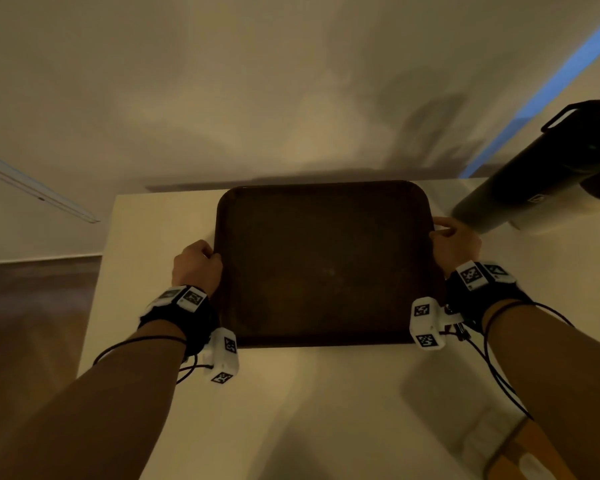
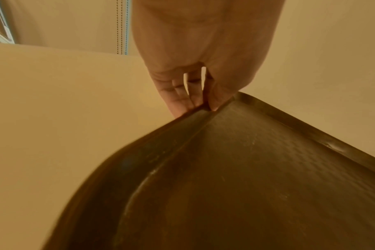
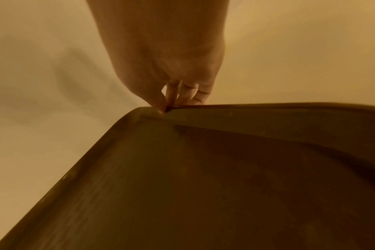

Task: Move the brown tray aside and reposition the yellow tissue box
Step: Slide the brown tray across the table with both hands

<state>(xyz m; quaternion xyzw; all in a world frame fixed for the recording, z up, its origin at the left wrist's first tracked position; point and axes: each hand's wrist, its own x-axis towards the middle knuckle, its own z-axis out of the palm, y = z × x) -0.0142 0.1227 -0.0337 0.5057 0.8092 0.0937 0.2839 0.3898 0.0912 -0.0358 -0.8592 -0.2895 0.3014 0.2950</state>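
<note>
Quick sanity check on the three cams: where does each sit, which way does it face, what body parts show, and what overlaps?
Head: worn on the head, looking forward and down at the brown tray on the white table; shows both forearms, left hand and right hand on opposite tray edges.
Left wrist: looks along the left hand; its fingers pinch the tray rim.
Right wrist: looks along the right hand, which pinches the rim near a tray corner.
Shared: all three see the tray; each wrist view shares its own hand with the head view.

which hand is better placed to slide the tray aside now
Neither alone. The left hand pinches the brown tray's left rim and the right hand its right rim. If one must lead, probably the left: the black bottle crowds the right side.
</note>
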